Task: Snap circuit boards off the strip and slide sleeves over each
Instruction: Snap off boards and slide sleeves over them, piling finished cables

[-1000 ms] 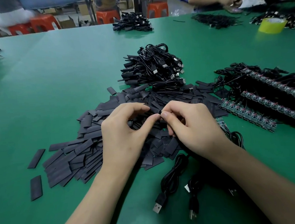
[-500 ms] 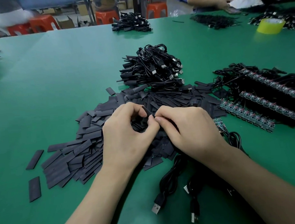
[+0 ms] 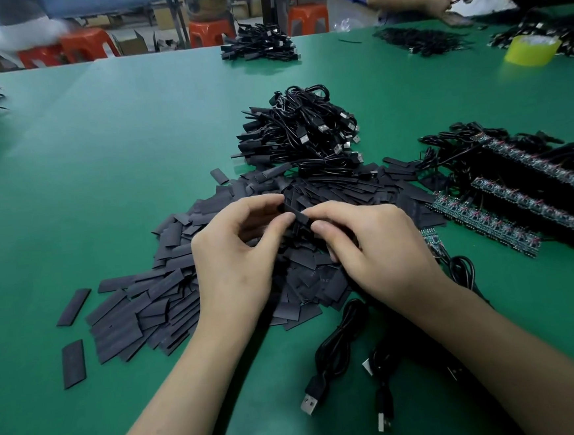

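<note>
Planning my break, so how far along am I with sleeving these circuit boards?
Done: a heap of cables that look sleeved sits behind the loose sleeves. In hand: left hand and right hand pinch one black sleeve. Left: several board strips at the right are unsnapped, so plenty remains.

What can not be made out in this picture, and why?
Head view: what is inside the held sleeve; the left hand and right hand cover it.
Head view: the circuit board strips run off the right edge.
Head view: print on loose sleeves, too small.
</note>
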